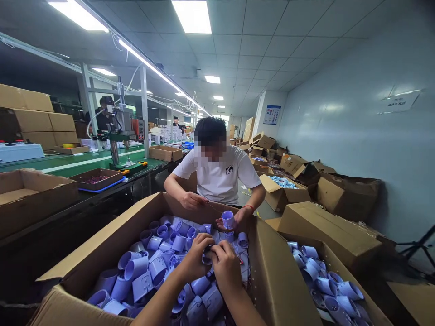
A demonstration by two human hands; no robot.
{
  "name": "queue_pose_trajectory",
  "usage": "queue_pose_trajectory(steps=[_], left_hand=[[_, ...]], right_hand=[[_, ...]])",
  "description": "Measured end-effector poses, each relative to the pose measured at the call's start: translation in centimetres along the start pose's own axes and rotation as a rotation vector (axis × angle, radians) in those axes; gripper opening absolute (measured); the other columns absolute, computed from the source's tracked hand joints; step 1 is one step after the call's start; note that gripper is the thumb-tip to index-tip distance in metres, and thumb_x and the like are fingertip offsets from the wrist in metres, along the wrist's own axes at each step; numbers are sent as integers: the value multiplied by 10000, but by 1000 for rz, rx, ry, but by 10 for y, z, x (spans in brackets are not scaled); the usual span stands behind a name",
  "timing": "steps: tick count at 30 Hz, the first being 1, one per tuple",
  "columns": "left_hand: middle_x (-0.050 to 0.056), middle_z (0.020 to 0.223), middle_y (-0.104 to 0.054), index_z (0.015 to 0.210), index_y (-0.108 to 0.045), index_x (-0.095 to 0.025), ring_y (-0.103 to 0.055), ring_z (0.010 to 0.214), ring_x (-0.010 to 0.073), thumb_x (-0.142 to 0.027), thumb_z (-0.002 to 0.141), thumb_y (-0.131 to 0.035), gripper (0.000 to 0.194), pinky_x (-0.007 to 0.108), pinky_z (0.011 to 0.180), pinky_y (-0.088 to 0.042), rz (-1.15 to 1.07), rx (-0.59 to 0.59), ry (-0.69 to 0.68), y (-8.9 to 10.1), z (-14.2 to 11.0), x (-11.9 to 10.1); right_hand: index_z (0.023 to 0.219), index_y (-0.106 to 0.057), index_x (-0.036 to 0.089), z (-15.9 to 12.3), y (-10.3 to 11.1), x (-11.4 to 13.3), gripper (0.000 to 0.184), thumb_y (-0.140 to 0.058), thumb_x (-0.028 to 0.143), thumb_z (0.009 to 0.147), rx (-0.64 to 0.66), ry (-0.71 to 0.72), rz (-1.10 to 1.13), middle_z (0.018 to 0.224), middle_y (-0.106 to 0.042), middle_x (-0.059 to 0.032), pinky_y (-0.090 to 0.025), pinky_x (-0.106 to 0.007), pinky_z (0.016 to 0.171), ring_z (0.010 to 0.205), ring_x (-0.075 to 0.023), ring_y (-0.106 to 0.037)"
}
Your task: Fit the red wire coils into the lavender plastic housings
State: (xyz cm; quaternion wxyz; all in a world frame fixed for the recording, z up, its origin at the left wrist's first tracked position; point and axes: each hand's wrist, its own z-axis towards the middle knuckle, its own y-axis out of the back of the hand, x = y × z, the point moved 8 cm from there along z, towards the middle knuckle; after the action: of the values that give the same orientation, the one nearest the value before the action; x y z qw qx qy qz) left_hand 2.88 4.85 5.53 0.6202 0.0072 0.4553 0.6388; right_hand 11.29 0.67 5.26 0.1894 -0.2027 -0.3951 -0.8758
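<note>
forearms (170, 290), bare, come in from the bottom edge over a large open cardboard box (112, 233), in which purple cups (136, 268) lie jumbled, some on their sides, some with their mouths up. at the far left an open carton (37, 206) stands in front of stacked cartons (34, 120). next comes a shallow box (86, 185) of small dark red parts (97, 179) on a blue tray (105, 187), at the edge of a green bench (95, 164). a press-like machine (117, 122) stands farther along it, with a low open box (165, 154) to its right. across the large box, a co-worker in a white t-shirt (217, 179) pinches something small in one hand (194, 200), a thin strand running from it. near the middle, the left hand (197, 255) and the right hand (226, 266) meet above the cups, fingers curled round a small round piece (206, 255), most of it hidden. just beyond, the co-worker's other hand (242, 220), a red band (249, 207) at its wrist, supports an upright cup (227, 220). rightward stand a carton (287, 197) of light blue pieces (282, 182), a box (343, 265) with more purple cups, and a black stand (419, 246)
</note>
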Motion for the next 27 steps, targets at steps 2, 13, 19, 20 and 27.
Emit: queue_pose_trajectory(steps=[2, 13, 19, 20, 27], left_hand=[[43, 965, -552, 904, -527, -201, -504, 933, 204, 23, 511, -477, 455, 336, 842, -422, -33, 63, -20, -1, -1, -3], [37, 902, -577, 798, -541, -199, -480, 874, 252, -26, 331, -441, 508, 384, 830, -394, 53, 462, -124, -34, -9, -4], [43, 1036, -486, 1000, -510, -206, -487, 973, 209, 29, 462, -481, 587, 349, 875, -429, -116, 245, -38, -16, -7, 4], [41, 1030, -472, 1011, -495, -209, -488, 963, 198, 29, 497, -494, 566, 338, 861, -440, -131, 166, -26, -10, -6, 5], [77, 1146, -521, 1119, -491, -229, -485, 1103, 229, -8, 638, -574, 536, 399, 974, -410, -113, 20, -40, -4, 1, 3]], right_hand=[[786, -624, 210, 0, 0, 1, 165, -574, 56, 756, 22, -28, -41, 812, -612, -20, -421, -290, 720, 786, -195, -583], [1256, -524, 122, -8, -24, -12, 553, -353, -52, 760, 418, -297, -13, 1097, -668, -160, -464, -313, 821, 1005, -236, -639], [1312, -478, 139, -3, -34, -35, 612, -532, 80, 705, 401, -338, 479, 1177, -642, -121, -445, -327, 933, 1097, -217, -592], [1298, -494, 144, -1, -33, -41, 581, -542, 125, 719, 360, -368, 535, 1130, -663, -111, -461, -336, 913, 1050, -217, -614], [1088, -638, 168, 6, -18, -38, 386, -562, 157, 710, 150, -345, 591, 1044, -689, -84, -462, -361, 898, 983, -234, -626]])
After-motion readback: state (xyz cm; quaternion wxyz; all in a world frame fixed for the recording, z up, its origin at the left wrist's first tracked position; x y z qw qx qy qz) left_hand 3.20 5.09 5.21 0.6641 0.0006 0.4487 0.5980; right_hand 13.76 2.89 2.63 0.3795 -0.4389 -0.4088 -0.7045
